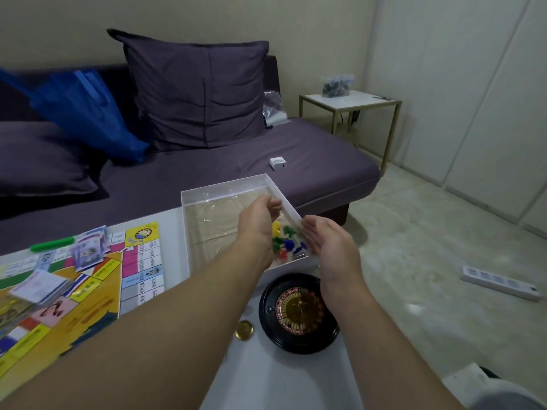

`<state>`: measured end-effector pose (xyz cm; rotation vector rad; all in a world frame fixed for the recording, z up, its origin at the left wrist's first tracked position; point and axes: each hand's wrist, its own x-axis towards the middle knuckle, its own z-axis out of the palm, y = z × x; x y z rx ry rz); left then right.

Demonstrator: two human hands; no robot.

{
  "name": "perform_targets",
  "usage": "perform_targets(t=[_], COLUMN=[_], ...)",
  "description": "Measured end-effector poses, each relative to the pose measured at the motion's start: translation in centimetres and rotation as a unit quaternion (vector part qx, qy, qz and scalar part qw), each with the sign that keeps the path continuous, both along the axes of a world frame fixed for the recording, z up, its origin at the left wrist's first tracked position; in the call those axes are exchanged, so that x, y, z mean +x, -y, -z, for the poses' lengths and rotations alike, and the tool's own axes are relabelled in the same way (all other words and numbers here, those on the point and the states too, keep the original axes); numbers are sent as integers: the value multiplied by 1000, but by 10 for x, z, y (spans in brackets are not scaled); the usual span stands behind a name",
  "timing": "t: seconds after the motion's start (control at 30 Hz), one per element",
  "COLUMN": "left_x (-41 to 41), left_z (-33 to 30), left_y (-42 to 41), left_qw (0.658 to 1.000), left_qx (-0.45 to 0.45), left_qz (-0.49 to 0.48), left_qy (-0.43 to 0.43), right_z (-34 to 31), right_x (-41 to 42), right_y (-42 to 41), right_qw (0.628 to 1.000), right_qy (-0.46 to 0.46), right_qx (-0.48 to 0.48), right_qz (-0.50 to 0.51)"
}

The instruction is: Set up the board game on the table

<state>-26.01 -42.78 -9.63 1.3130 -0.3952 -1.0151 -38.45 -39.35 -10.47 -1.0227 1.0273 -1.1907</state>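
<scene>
The left hand [257, 223] and right hand [328, 241] are held open, flanking the coloured pieces [285, 242]. The pieces lie between the palms in the box [189, 232], nearer the left.

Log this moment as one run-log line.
left hand: open, over box | right hand: open | game pieces: in box | board: laid out

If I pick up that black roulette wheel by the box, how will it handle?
The roulette wheel looks rigid and probably fairly heavy for its size. Its glossy rim may be slippery. Lying flat on the table, it seems unlikely to roll.
</scene>
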Motion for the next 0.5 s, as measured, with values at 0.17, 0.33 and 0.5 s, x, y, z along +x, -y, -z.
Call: perform_targets(t=[0.17, 0.33, 0.5], left_x=[9, 29, 38], left_z=[-11, -34, -49], left_y=[-20, -66, -135], left_qw=[999, 997, 995], left_qx=[0, 5, 45], left_qz=[15, 22, 23], left_qy=[34, 74, 86], right_z=[-15, -20, -4], right_x=[-1, 1, 24], right_y=[-11, -41, -78], right_qw=[998, 933, 735], right_qy=[-47, -310, -573], right_qx=[-34, -176, -259], right_qz=[10, -55, -254])
